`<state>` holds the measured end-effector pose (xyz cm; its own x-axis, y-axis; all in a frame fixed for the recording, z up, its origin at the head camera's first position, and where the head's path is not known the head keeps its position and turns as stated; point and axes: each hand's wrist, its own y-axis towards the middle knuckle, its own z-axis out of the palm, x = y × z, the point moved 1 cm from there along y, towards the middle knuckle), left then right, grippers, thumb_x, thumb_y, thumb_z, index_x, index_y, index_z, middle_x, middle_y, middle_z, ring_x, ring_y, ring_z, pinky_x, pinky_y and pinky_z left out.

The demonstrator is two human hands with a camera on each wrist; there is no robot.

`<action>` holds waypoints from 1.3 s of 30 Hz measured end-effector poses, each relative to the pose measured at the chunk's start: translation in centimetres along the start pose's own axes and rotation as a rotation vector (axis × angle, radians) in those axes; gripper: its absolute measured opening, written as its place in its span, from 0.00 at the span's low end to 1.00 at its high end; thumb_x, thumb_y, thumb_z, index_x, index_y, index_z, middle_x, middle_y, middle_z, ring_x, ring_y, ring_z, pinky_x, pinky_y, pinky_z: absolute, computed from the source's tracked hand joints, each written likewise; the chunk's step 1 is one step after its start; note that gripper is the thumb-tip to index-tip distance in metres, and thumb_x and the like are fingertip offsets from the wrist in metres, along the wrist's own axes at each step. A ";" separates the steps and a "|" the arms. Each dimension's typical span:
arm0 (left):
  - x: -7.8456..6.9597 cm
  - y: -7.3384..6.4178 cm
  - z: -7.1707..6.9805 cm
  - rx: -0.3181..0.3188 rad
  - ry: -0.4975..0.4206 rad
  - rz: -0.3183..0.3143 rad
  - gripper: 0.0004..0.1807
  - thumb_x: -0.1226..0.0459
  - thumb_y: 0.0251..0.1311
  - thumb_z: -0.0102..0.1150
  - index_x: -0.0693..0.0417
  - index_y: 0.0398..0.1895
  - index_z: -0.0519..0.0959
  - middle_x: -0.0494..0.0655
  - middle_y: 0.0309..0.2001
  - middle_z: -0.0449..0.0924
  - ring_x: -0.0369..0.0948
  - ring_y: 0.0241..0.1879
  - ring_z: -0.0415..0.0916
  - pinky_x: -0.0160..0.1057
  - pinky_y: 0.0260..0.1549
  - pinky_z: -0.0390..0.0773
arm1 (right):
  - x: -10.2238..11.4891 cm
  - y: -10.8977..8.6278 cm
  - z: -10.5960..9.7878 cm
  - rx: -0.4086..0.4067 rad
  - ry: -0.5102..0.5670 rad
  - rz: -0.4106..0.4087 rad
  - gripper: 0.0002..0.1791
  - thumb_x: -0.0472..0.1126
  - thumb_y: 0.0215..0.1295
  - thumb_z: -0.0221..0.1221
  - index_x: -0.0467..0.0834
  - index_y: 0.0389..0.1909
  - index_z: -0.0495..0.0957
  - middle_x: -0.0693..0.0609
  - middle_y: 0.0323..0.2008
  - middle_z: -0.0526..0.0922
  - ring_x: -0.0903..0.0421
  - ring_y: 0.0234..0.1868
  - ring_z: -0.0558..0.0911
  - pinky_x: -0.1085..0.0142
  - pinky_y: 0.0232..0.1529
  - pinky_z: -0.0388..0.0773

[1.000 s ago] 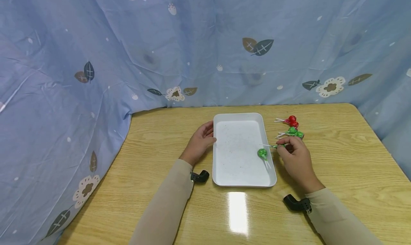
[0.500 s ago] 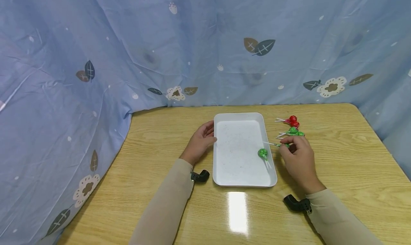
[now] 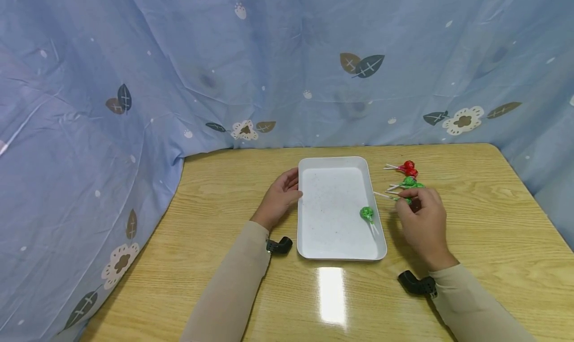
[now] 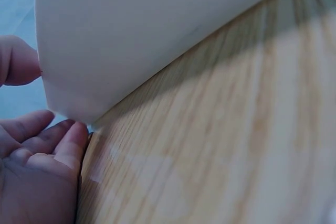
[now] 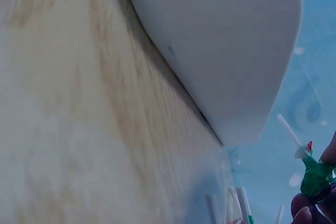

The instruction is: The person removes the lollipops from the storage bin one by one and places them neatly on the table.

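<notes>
A white rectangular tray [image 3: 332, 207] lies on the table, with one green-wrapped lollipop [image 3: 366, 214] inside near its right wall. My left hand [image 3: 280, 200] holds the tray's left side; in the left wrist view its thumb touches the rim and curled fingers meet the wall. Right of the tray, my right hand [image 3: 423, 225] pinches another green lollipop [image 5: 315, 179] by its wrapped head, the white stick pointing left towards the rim. Just beyond that hand lie green lollipops [image 3: 409, 181], partly hidden by its fingers, and red lollipops [image 3: 409, 165].
The wooden table [image 3: 224, 192] runs back to a blue patterned curtain [image 3: 278, 68], which also hangs along the left. Black wrist cameras [image 3: 417, 284] sit on both forearms. A light reflection shines on the tabletop in front of the tray.
My right hand has shifted right and slightly away from me with the pinched lollipop, drawing its stick back from over the tray to about the rim. The left hand and tray stay put.
</notes>
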<state>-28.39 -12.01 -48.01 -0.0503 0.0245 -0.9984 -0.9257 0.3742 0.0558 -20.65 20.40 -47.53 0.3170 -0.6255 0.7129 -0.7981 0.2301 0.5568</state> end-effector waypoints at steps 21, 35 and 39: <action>0.2 0.1 -0.1 -0.010 0.017 0.006 0.36 0.75 0.62 0.51 0.64 0.73 0.52 0.59 0.71 0.55 0.52 0.68 0.56 0.45 0.63 0.62 | -1.5 -0.9 -2.4 0.052 -0.039 0.055 0.09 0.28 0.53 0.61 0.35 0.37 0.78 0.48 0.39 0.73 0.52 0.33 0.73 0.75 0.31 0.69; 2.9 1.1 -0.5 -0.051 0.011 0.040 0.35 0.74 0.61 0.53 0.55 0.72 0.58 0.50 0.69 0.60 0.44 0.65 0.61 0.37 0.60 0.67 | -1.9 -1.5 -3.2 0.085 -0.083 0.090 0.12 0.28 0.52 0.60 0.36 0.40 0.77 0.47 0.39 0.71 0.54 0.34 0.72 0.70 0.32 0.68; 2.9 1.2 -0.4 -0.040 -0.013 0.069 0.34 0.76 0.61 0.51 0.60 0.72 0.57 0.53 0.69 0.60 0.47 0.66 0.60 0.37 0.60 0.66 | -1.9 -1.7 -3.4 0.098 -0.090 0.087 0.12 0.28 0.53 0.60 0.36 0.40 0.77 0.46 0.39 0.71 0.55 0.35 0.71 0.71 0.33 0.67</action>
<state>-29.78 -11.93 -50.85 -0.1094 0.0612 -0.9921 -0.9344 0.3341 0.1237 -18.16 23.69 -48.42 0.2008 -0.6719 0.7129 -0.8682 0.2150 0.4472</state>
